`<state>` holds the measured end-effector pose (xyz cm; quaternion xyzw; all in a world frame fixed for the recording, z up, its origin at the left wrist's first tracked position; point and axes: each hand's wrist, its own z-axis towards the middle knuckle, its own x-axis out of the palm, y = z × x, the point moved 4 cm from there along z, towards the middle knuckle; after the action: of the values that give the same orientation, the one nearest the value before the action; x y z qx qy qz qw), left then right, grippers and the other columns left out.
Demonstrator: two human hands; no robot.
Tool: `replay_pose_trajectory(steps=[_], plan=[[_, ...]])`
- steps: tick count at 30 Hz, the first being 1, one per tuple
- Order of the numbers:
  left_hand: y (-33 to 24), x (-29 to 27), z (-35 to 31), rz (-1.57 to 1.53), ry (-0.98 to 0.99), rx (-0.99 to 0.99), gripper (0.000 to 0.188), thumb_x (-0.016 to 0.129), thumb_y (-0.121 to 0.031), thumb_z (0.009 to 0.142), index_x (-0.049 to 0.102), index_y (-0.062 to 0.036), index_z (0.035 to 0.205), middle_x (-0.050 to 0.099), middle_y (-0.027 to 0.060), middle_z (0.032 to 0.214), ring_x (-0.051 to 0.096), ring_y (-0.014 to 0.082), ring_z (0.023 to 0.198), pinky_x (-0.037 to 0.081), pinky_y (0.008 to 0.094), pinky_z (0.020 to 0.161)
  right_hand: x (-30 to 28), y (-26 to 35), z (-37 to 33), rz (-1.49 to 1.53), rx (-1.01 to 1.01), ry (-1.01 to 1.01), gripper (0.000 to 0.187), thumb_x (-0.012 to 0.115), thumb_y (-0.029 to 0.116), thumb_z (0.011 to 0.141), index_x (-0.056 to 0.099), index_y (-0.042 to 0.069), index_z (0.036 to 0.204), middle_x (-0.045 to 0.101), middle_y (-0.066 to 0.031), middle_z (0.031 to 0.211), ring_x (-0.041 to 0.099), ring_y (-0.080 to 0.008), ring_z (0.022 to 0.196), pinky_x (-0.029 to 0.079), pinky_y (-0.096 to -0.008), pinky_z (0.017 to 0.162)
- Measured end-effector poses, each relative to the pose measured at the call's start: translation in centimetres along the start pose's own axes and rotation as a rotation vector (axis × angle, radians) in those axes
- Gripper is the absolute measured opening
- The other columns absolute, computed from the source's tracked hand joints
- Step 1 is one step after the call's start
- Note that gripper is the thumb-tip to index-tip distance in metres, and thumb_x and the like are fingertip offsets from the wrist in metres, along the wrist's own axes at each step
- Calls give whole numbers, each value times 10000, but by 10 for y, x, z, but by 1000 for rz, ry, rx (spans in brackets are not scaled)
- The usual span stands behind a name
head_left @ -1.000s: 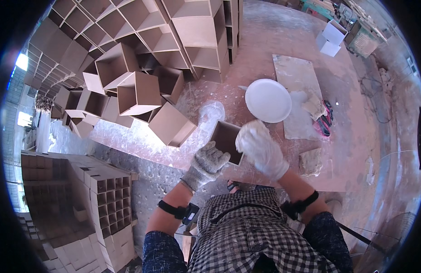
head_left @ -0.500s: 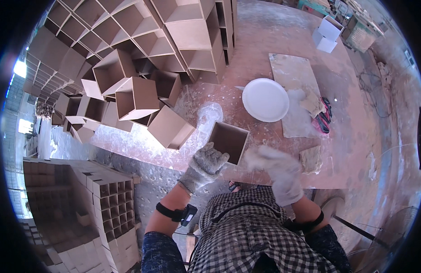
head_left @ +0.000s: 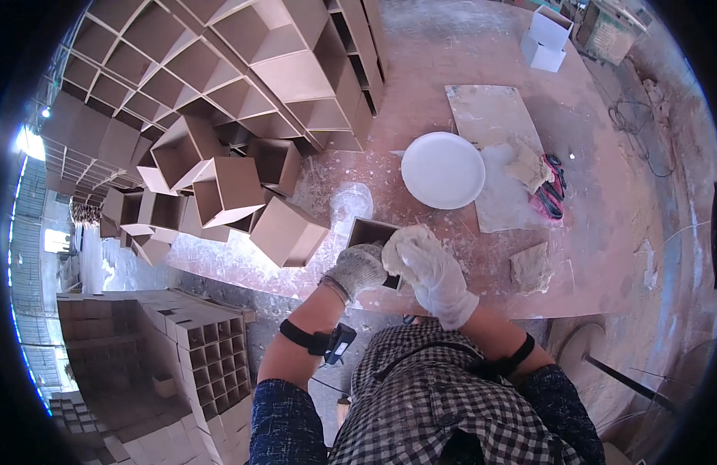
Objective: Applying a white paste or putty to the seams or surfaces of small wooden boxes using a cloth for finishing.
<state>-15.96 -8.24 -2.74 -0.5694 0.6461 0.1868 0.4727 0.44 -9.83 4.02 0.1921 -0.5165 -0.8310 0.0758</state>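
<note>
An open-topped brown board box (head_left: 366,230) stands near the table's front edge, close to my body. My left hand (head_left: 357,270), in a grey knit glove, grips its near left side. In a white glove, my right hand (head_left: 424,267) is closed at the box's right edge, with the fingers curled. Whatever the right hand holds, if anything, is hidden. Both hands cover much of the box's near side and part of its opening.
Loose brown boxes (head_left: 289,231) lie in a heap at the left, before tall stacks of boxes (head_left: 296,70). A white plate (head_left: 442,170) sits beyond my hands, by a dusty board (head_left: 494,116). A pink and black glove (head_left: 551,194) and a tan block (head_left: 530,269) lie right.
My right hand has swung left from beside the box onto its right edge. My left hand still grips the box, which now shows turned slightly and partly covered. The view has shifted a little.
</note>
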Motion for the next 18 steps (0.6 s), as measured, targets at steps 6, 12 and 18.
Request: replay_pose_trajectory(steps=[6,12,18], plan=[[-25,-26,5,8,87,24,632,609,-333,845,426,-115,1409,487,187,1387,554,366,1187,445,441,997,-13,-2,-70,575,428,37,242,608,82,894,593,-14,1115,631,-83,1110,594,-223,1045,460,-304,910],[-27,-9,19,211,47,39,521,552,-249,816,528,-55,1299,590,200,1247,592,348,1116,452,456,971,-88,19,-51,932,673,-220,410,468,138,854,569,-53,1203,628,-157,1177,591,-230,1120,479,-351,960],[-18,5,12,324,-194,124,529,523,-270,830,512,-53,1312,539,202,1316,509,353,1221,347,539,1036,-115,4,-41,1199,787,-370,561,595,9,813,456,1,1356,572,-132,1283,575,-252,1175,462,-378,1018]])
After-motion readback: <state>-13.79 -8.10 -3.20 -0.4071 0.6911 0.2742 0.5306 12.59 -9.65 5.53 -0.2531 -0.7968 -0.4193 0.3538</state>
